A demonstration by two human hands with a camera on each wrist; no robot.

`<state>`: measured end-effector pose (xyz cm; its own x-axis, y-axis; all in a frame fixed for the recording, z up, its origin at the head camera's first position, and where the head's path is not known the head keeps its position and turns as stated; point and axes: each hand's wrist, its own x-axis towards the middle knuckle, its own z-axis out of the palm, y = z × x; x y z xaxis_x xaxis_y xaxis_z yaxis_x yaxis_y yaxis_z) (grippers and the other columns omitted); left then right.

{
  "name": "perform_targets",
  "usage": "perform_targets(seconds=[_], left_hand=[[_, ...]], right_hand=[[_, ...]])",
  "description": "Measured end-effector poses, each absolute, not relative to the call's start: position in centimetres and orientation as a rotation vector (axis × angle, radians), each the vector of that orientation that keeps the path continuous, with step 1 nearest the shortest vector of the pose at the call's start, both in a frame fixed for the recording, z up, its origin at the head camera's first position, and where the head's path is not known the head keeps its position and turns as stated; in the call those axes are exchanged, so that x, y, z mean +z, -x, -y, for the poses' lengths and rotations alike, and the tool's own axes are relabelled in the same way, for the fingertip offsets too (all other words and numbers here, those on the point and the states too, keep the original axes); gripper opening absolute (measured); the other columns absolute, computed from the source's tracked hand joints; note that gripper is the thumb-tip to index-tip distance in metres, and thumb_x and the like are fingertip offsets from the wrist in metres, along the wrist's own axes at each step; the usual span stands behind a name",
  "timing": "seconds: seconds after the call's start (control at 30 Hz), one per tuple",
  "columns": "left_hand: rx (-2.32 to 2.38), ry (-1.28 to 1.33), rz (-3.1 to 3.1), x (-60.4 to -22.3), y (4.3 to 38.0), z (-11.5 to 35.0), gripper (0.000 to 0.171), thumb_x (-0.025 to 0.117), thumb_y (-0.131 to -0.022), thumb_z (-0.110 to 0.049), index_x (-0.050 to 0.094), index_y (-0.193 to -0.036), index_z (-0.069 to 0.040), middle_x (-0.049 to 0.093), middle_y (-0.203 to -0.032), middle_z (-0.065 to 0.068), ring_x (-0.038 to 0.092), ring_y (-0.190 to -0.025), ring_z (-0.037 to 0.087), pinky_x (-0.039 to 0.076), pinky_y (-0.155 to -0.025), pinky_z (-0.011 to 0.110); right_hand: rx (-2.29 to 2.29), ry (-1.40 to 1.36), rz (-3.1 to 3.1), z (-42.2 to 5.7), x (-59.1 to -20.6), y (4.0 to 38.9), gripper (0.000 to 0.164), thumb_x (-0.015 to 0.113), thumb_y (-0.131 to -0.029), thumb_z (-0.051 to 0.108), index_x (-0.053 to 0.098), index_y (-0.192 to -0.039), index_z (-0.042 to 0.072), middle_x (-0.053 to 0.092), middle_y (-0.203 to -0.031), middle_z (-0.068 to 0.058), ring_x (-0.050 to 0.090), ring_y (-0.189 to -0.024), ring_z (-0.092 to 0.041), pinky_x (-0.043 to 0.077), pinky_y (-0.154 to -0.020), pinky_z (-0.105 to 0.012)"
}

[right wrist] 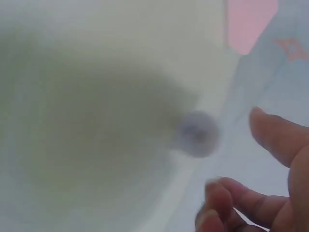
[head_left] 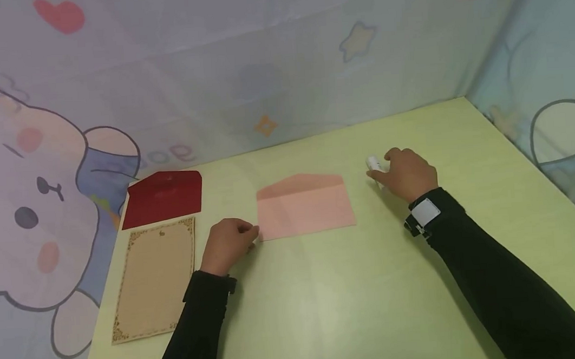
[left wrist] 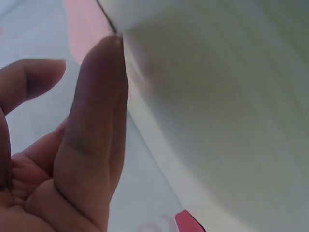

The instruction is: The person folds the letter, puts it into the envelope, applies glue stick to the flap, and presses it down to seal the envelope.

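A pink envelope lies with its flap raised away from me in the middle of the table. My left hand is at the envelope's near left corner, fingertips low by the table; its thumb stands apart from the fingers in the left wrist view. To the right of the envelope is a small white cylinder, probably a glue stick. My right hand has its thumb and fingers spread about this cylinder. In the right wrist view the cylinder's round end is blurred, with a gap between it and the fingers.
A dark red envelope with its flap raised lies at the back left. In front of it is a tan sheet of paper with an ornate border, partly behind my left sleeve. A printed cloth hangs along the table's back edge.
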<state>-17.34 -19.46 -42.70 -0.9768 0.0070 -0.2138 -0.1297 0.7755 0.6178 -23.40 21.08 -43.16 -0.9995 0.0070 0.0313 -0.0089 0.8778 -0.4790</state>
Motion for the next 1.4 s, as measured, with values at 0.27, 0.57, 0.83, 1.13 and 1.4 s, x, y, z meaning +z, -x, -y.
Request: perform_targets(seconds=[0.27,0.57,0.83,1.13,1.4], left_hand=[[1.169,-0.007,-2.732,-43.3,18.1,18.3,0.022,0.075,-0.108,-0.026,0.085,-0.118,-0.009,0.085,-0.099,0.007,0.079,-0.082,0.016,0.061,-0.077,0.03],[1.56,-0.291,-2.393,-44.3,18.0,14.5,0.045,0.074,-0.111,-0.034,0.074,-0.149,-0.008,0.082,-0.138,0.011,0.083,-0.12,0.029,0.071,-0.096,0.037],[1.845,-0.343,-2.273,-43.3,18.1,10.0,0.039,0.078,-0.111,-0.033,0.077,-0.143,-0.012,0.083,-0.135,0.012,0.081,-0.125,0.024,0.072,-0.097,0.045],[1.595,-0.482,-2.756,-43.1,17.3,10.0,0.03,0.085,-0.105,-0.029,0.084,-0.133,-0.018,0.088,-0.121,0.004,0.085,-0.115,0.021,0.07,-0.099,0.04],[1.214,-0.825,-3.061,-43.3,16.5,9.9,0.027,0.086,-0.103,-0.023,0.086,-0.129,-0.019,0.088,-0.117,0.0,0.08,-0.091,0.016,0.061,-0.08,0.027]], right_hand=[[0.748,-0.1,3.098,-22.8,-45.2,24.3,0.04,0.08,-0.101,0.024,0.079,-0.116,-0.013,0.08,-0.098,-0.027,0.067,-0.076,-0.032,0.056,-0.062,-0.044],[1.291,-0.29,3.03,-18.9,-42.6,21.3,0.052,0.073,-0.111,0.039,0.074,-0.139,-0.004,0.081,-0.123,-0.023,0.075,-0.1,-0.029,0.055,-0.072,-0.033],[1.457,-0.507,2.732,-12.2,-41.8,16.7,0.029,0.08,-0.108,0.034,0.08,-0.129,0.013,0.086,-0.116,-0.005,0.082,-0.107,-0.024,0.066,-0.087,-0.041],[1.331,-0.68,2.761,-12.3,-41.3,16.8,0.03,0.08,-0.107,0.033,0.076,-0.13,0.014,0.082,-0.11,0.001,0.076,-0.104,-0.019,0.065,-0.089,-0.041],[1.017,-0.606,2.784,-11.1,-39.7,16.3,0.035,0.079,-0.106,0.05,0.073,-0.107,0.015,0.064,-0.071,0.004,0.056,-0.062,-0.012,0.047,-0.059,-0.03]])
